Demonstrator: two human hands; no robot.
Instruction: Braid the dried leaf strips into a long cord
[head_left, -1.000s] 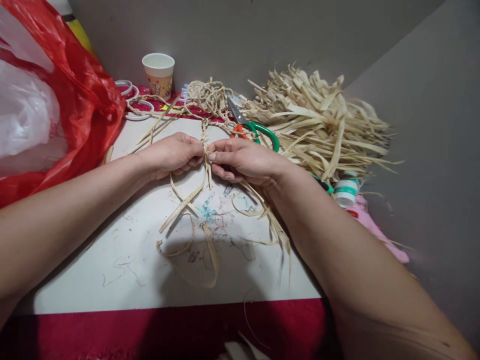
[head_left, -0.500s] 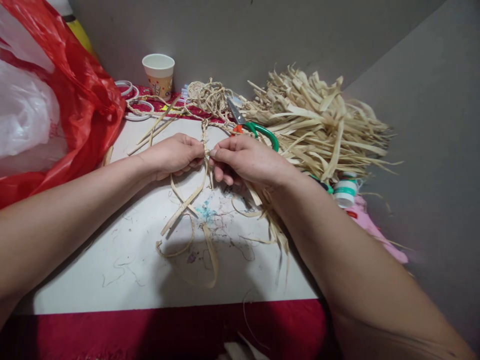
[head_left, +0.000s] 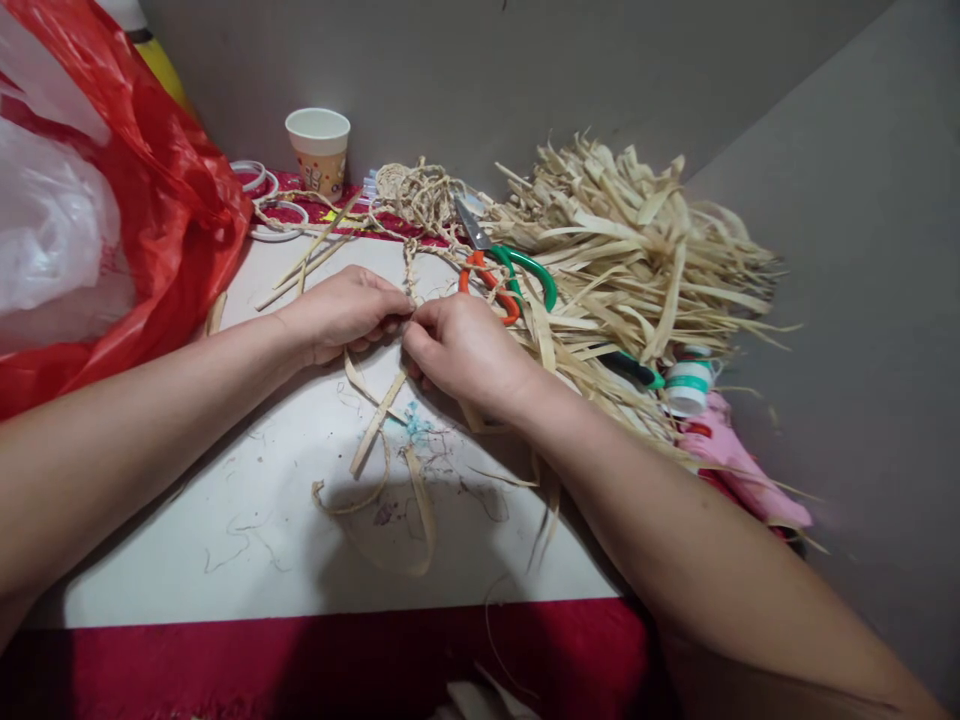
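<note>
My left hand [head_left: 341,312] and my right hand [head_left: 461,350] meet at the middle of a white board [head_left: 187,520]. Both are closed around a thin braid of pale dried leaf strips [head_left: 409,262] that runs away from me toward a coiled bundle of braid [head_left: 420,195]. Loose strip ends [head_left: 375,425] hang down from under the fingers and curl over the board. My right hand's fingers are folded over the strips, knuckles up.
A large heap of dried strips [head_left: 637,250] lies at the right. Scissors with green and orange handles [head_left: 502,270] rest beside it. A paper cup [head_left: 319,150] and white rings [head_left: 259,185] stand at the back. A red plastic bag [head_left: 112,200] fills the left. A small tape roll [head_left: 686,385] sits at the right edge.
My right hand has slid left and toward me, turning its knuckles up over the strips, which uncovers the scissor handles. My left hand has hardly moved.
</note>
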